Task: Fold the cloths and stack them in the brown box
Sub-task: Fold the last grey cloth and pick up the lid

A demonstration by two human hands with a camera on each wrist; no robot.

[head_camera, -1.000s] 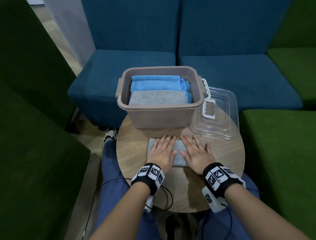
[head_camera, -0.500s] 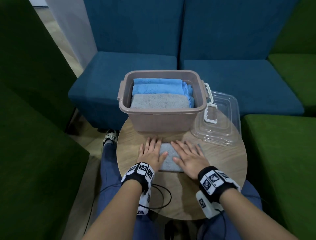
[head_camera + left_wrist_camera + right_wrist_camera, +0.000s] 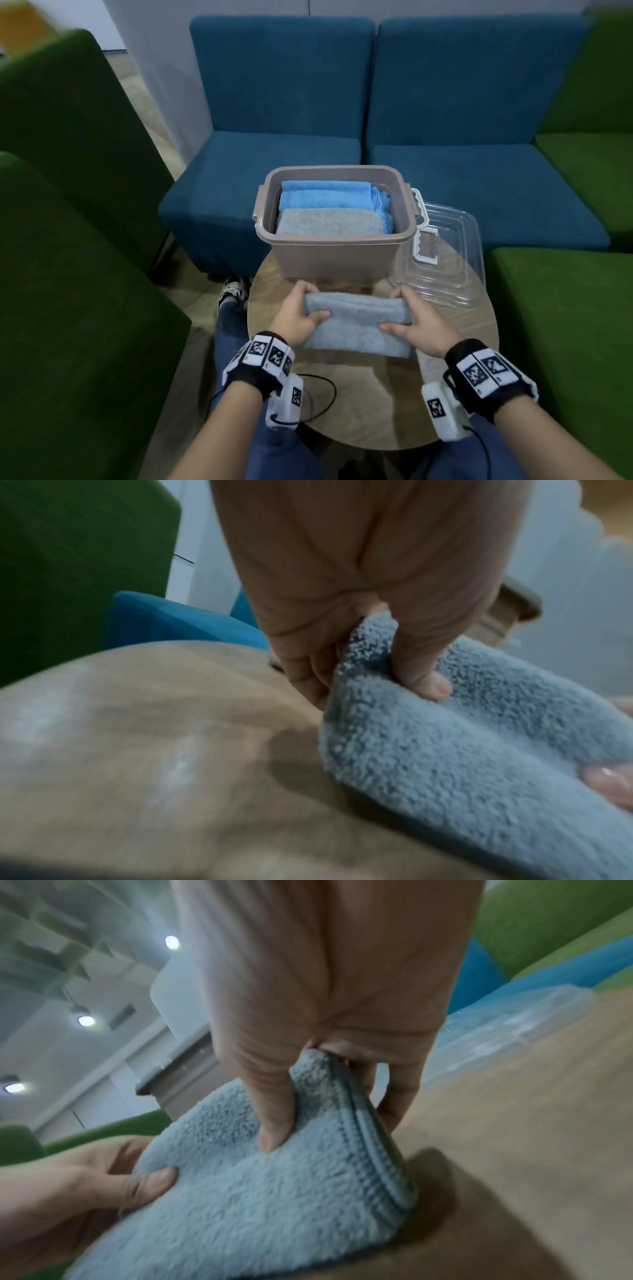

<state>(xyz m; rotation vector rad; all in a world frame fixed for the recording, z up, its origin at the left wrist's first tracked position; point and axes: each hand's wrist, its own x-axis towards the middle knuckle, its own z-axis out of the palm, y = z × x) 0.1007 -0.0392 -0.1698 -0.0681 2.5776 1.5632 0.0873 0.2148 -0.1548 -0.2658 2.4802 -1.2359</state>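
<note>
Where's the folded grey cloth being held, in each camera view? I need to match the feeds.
Head: grey cloth low centre, before the brown box.
Left wrist: cloth lower right.
Right wrist: cloth lower centre.
Shared landmark: the round wooden table underneath.

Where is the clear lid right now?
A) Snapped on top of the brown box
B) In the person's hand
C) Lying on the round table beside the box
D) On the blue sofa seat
C: the clear lid lies on the round table to the right of the open brown box, which shows folded cloths inside.
</note>
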